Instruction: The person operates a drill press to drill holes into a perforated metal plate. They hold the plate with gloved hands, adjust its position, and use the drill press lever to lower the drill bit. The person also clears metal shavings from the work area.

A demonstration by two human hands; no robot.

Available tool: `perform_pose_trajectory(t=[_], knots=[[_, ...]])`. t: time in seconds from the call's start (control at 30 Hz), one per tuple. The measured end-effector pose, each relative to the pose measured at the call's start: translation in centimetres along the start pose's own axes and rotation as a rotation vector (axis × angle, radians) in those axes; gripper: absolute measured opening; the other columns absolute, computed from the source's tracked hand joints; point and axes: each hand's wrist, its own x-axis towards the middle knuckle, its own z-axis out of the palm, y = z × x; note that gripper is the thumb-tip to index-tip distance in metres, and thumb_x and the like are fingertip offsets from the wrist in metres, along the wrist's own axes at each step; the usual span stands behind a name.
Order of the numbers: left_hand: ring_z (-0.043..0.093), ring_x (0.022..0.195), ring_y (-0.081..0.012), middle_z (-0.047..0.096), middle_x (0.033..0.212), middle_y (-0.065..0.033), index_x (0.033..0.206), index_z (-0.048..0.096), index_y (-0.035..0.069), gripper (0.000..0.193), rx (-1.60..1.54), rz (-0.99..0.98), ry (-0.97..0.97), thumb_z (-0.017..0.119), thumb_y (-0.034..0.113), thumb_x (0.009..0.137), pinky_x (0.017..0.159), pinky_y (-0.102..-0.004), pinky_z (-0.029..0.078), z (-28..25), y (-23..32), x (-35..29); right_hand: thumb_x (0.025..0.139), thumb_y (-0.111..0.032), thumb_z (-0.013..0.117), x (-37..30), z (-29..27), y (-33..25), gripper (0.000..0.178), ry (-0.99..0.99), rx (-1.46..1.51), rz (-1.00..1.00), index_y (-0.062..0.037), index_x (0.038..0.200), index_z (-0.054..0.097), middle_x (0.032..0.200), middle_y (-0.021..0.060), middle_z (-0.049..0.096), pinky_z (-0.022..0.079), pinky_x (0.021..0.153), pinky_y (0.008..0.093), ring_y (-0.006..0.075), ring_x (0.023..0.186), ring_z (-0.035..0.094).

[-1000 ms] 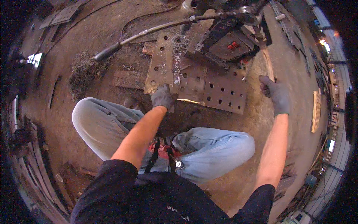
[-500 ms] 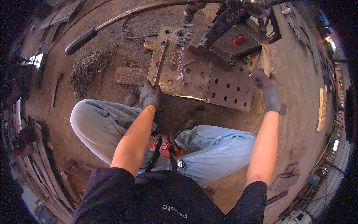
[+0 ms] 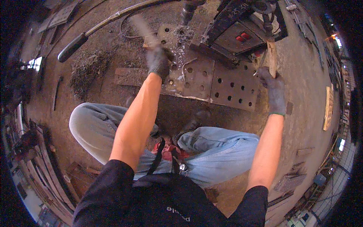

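My left hand (image 3: 159, 62), in a dark grey glove, is closed around the near end of a flat metal bar (image 3: 143, 28). The bar is smeared by motion and points up and left, over the left edge of a steel plate (image 3: 196, 86) with rows of holes. Beside the plate's right edge, my gloved right hand (image 3: 273, 89) is closed at the near end of a pale wooden strip (image 3: 272, 56). A small shiny tip pokes out by its fingers; what it belongs to is hidden. Metal shavings and a thin curved strip (image 3: 184, 70) lie on the plate.
Above the plate hangs a drill chuck (image 3: 187, 14); a long lever with a black grip (image 3: 73, 47) reaches to the left. A dark heavy metal frame (image 3: 230, 41) stands on the plate's far side. Tangled shavings (image 3: 87, 68) and a flat block (image 3: 130, 75) lie left on the floor.
My left hand has lifted the metal bar from the plate's left side and moved away from me, with the bar swinging leftward. My right hand and the wooden strip have shifted slightly right.
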Motion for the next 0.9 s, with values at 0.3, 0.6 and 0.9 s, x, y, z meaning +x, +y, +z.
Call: perform_pose_trajectory(t=[0.3,0.6,0.9], knots=[[0.064,0.069,-0.0289,0.069,0.084,-0.0155,0.099,0.067,0.002,0.034,0.33,0.493,-0.093,0.051,0.032,0.095,0.06,-0.0438,0.05,0.8,-1.6,3.3,0.083,-0.033,0.076,-0.4,0.6,-1.2,0.038,0.011,0.014,-0.025,-0.0039,0.106,0.069,0.088,-0.0001,0.066,0.044,0.07,0.0252,0.009,0.076,0.057],[0.069,0.08,-0.0349,0.071,0.1,-0.0227,0.106,0.063,-0.003,0.034,0.32,0.35,-0.026,0.05,0.026,0.094,0.069,-0.0476,0.053,1.6,-3.7,4.0,0.084,-0.033,0.077,-0.4,1.1,-0.8,0.041,0.036,-0.002,-0.057,-0.0014,0.108,0.068,0.091,0.0018,0.067,0.048,0.074,0.0275,0.0103,0.08,0.061],[0.062,0.06,-0.0235,0.065,0.072,-0.0138,0.082,0.063,0.001,0.041,-0.133,-0.142,-0.157,0.044,0.034,0.096,0.054,-0.0423,0.045,1.8,3.2,-0.9,0.083,-0.034,0.078,-0.4,0.9,-0.5,0.04,0.128,-0.023,-0.044,-0.0025,0.105,0.068,0.085,-0.0006,0.065,0.043,0.067,0.0256,0.0086,0.074,0.056]])
